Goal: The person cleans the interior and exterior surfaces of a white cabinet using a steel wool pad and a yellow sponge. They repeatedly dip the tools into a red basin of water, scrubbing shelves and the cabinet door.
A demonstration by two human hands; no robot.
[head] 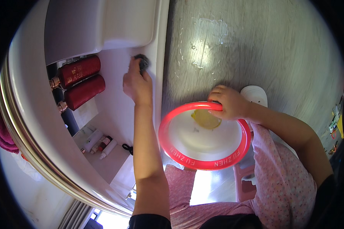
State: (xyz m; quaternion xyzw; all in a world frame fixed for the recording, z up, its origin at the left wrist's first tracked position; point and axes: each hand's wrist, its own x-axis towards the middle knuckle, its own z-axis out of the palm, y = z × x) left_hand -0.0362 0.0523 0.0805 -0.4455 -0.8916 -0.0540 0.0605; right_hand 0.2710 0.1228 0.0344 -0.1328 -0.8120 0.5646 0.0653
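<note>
My left hand [137, 82] is closed around a dark, wiry scouring pad [143, 62], which is at the white surface beside the basin [126, 25]. On the right, my right hand [229, 102] grips the red rim of a white plastic washbasin [172, 153], thumb inside and fingers outside. The washbasin is tilted above the floor, near my legs. Inside it, close to my right hand, lies a yellow, translucent item [207, 118] whose kind I cannot tell. The underside of the washbasin is hidden.
Two red pump bottles [79, 71] stand at left, with several small tubes [105, 147] farther down. The grey wood-look floor [246, 43] has wet patches. A white slipper [254, 95] is just beyond my right hand; a pink plastic stool [240, 183] is beside my legs.
</note>
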